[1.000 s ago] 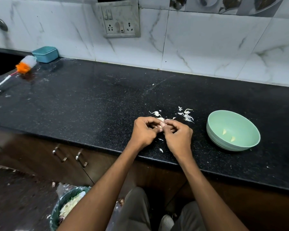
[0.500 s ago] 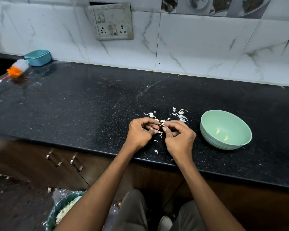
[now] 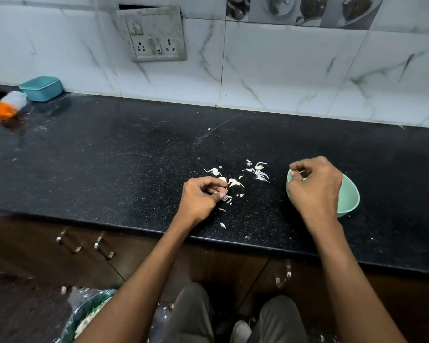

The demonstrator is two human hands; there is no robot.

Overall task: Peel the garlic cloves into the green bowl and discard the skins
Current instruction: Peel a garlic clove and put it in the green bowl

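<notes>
Over the bowl [image 3: 349,194], the right hand [image 3: 315,186] pinches something pale, probably a clove: release low. Beside it, the left hand [image 3: 201,199] pinches skin [image 3: 227,198].

Countertop [image 3: 109,157] black speckled polished stone; green bowl [image 3: 349,194] matt plastic; wall tiles [image 3: 282,70] glossy marble-look; skins [image 3: 259,172] papery.

Both hands have curled fingers, the left hand [image 3: 200,198] low, the right hand [image 3: 313,185] apart.
</notes>
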